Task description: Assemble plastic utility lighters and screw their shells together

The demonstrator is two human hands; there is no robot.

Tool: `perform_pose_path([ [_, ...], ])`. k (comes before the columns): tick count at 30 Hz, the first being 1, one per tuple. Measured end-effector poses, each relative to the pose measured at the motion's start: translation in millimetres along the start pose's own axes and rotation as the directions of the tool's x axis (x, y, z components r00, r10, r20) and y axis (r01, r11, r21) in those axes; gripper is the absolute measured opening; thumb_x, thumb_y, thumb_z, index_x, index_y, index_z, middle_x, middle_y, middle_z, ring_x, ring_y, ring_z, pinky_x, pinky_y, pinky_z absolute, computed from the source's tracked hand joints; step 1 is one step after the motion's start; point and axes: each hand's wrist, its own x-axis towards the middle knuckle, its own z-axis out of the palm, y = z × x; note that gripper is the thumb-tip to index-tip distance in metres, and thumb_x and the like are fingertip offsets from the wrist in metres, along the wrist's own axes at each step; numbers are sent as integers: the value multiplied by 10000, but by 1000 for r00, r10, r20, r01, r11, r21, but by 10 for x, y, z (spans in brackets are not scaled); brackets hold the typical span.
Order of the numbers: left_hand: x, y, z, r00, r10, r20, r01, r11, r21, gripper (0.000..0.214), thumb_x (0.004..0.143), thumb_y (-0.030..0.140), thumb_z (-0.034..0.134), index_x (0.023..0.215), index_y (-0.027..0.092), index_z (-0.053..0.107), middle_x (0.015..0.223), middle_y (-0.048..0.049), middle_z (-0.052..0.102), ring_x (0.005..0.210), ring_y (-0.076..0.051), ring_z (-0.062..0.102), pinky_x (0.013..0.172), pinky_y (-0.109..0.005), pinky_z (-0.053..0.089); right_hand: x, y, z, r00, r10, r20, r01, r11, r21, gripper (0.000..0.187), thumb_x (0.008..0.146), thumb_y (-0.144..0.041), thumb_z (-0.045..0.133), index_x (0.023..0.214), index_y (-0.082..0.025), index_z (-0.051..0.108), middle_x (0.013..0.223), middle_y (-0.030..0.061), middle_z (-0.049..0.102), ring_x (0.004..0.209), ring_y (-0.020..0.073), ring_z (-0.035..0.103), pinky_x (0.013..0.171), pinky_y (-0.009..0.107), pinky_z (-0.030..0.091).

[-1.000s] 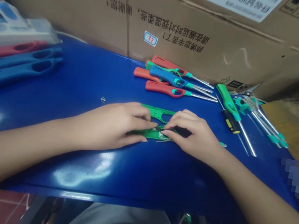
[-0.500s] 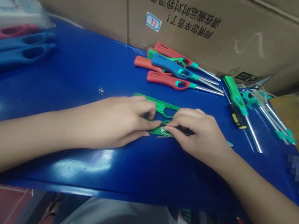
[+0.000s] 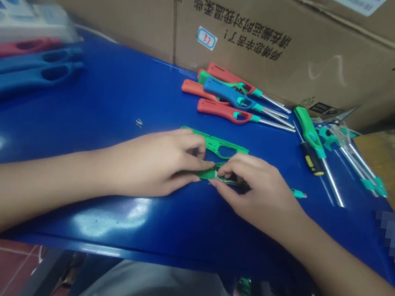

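In the head view, a green lighter handle half (image 3: 205, 174) lies between my hands, its inside facing up. A white wire (image 3: 223, 178) loops inside it, with a dark part at its middle. My left hand (image 3: 165, 162) is closed on the left end, thumb and fingertips pressing on the shell. My right hand (image 3: 257, 181) is closed round the right part, index finger at the wire and thumb at the near edge, hiding much of that end. A teal tip (image 3: 298, 193) sticks out beyond my right hand. Just behind lies a second green handle half (image 3: 216, 144), partly covered by my left fingers.
Several red, blue and green lighters (image 3: 225, 115) lie at the back by a cardboard box (image 3: 255, 22). A green lighter (image 3: 308, 125), a screwdriver (image 3: 313, 159) and metal tubes (image 3: 358, 161) lie right. Small screws (image 3: 139, 123) and blue handles (image 3: 21, 80) are left.
My right thumb has moved from a pinch with the index finger at the wire down to the shell's near edge. My left hand keeps its hold. The view has shifted slightly.
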Motion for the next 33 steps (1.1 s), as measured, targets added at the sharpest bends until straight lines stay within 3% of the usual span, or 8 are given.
perform_pose_path([
  [4,4,61,23,998,-53,-38,52,998,-41,359,1020,272,538,1331,166,683,1014,-107,617,977,-251,603,886,-403,531,0,-35,9,995,32,-89,-31,999,6,106,911,-245,706,832,-176,694,837,21,701,814,173,608,743,329,453],
  [7,-3,124,33,995,-92,-42,88,993,-72,322,1027,292,533,1270,168,705,1022,-96,627,966,-239,620,879,-385,536,21,-36,-25,992,9,-129,-7,1000,18,84,911,-223,697,844,-174,702,841,25,713,807,167,594,785,337,465],
  [13,-14,177,53,990,-133,-42,128,987,-98,252,1016,286,564,1201,193,708,1054,-71,631,971,-224,627,876,-367,535,17,-5,-38,994,83,-73,-74,990,117,87,891,-161,672,824,-203,707,840,0,701,849,162,589,814,331,470],
  [24,-5,423,163,994,-110,-28,113,963,246,288,1041,243,472,1156,117,705,970,-94,600,890,-256,596,800,-418,578,5,-119,-27,964,264,-18,-265,964,-39,77,846,-183,701,777,-214,707,805,-5,656,837,187,599,713,341,429],
  [29,20,487,198,989,-125,-79,144,936,323,286,1030,222,471,1136,92,702,937,-100,601,870,-273,605,742,-420,592,-13,-132,18,985,164,-49,-170,974,-149,161,918,-160,607,773,-184,674,787,19,623,810,193,569,754,358,423],
  [33,21,487,221,984,-130,-118,161,940,300,293,1036,232,459,1096,89,707,919,-97,597,839,-254,609,717,-393,593,-25,-129,29,995,101,-28,-104,987,-119,197,945,-143,558,784,-166,670,784,37,596,808,198,555,767,360,437],
])
